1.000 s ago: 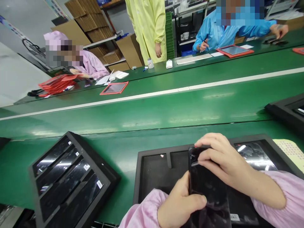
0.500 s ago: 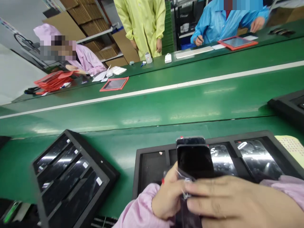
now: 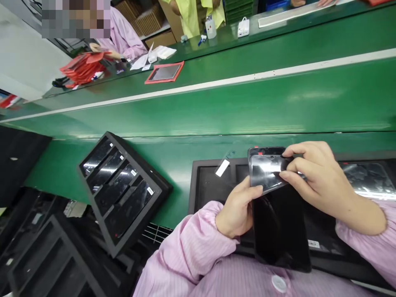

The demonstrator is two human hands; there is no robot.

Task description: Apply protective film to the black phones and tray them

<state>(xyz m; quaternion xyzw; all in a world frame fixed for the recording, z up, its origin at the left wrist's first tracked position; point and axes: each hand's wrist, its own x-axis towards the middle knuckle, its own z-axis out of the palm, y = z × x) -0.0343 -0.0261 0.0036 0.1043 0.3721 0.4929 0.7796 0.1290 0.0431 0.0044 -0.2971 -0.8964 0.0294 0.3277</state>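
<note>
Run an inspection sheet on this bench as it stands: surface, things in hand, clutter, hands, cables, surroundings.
Surface: green conveyor belt with a white stripe along it.
Job's things: black phone held over a black tray; glossy film lifted at the phone's top end.
Clutter: second tray with four dark screens, on the left; small white tab on the near tray.
Hands: left hand has a grip on the phone's left edge; right hand pinches the film.
Cables: nothing seen.
Surroundings: across the belt, a red-framed tablet, red stack, papers, a pink sleeve and a yellow coat.
</note>
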